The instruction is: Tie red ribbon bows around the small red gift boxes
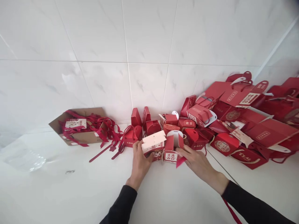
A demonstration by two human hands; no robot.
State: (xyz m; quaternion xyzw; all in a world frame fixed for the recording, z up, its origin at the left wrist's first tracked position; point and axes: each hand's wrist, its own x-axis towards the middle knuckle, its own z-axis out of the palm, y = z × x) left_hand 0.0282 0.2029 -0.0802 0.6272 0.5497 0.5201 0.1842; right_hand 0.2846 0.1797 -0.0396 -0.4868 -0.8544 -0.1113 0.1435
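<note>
Gripping a small red paper gift box [154, 144] with its pale top flap open, the person's left hand [140, 160] curls its fingers round the box's left end as it stands on the white tabletop [77, 193]. The right hand [198, 163] lies with fingers stretched out flat against a second small red box with an arched white handle [172, 146], which touches the gift box's right side, and a red ribbon strip [181, 162] pokes out beneath those fingers. Behind and to the right of the gift box, a heap of red paper boxes and bags [233, 121] lies against the white tiled wall [144, 40]; well to its left sits an open brown cardboard carton [80, 137] of red ribbons, and farther left a crumpled clear plastic sheet [22, 158].
</note>
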